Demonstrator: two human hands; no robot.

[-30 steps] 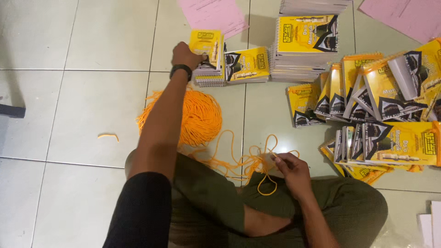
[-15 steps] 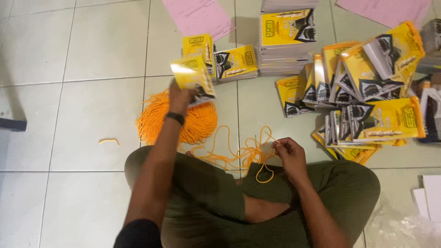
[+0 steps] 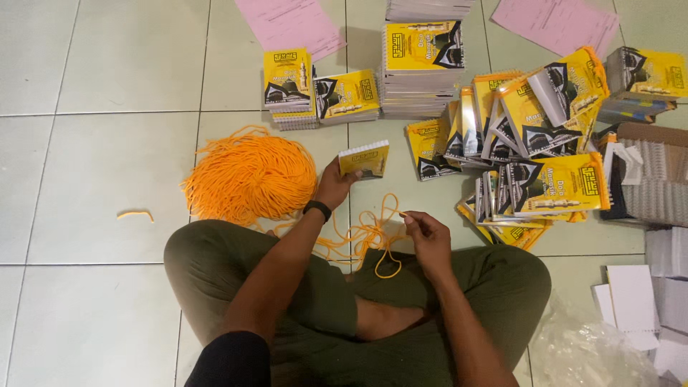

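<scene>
- Above the crossed legs, left hand (image 3: 335,183) grips one small yellow booklet (image 3: 365,158).
- Right hand (image 3: 428,240) pinches one orange cord (image 3: 380,233).
- One cord heap (image 3: 249,177) at ten o'clock; two pink sheets (image 3: 290,25) at twelve.

— From where is the scene viewed?

— A single view is given, taken from a camera worn on the head and aimed almost straight down at the tiled floor (image 3: 86,143).

— How near is it set?

— Close enough that the crossed legs (image 3: 287,287) fill the lower edge, while the stacks of yellow booklets (image 3: 423,64) are cut off at the top and right.

— Is anything shared with a second view?

— Only this one view is provided, so no overlap can be told.
</scene>
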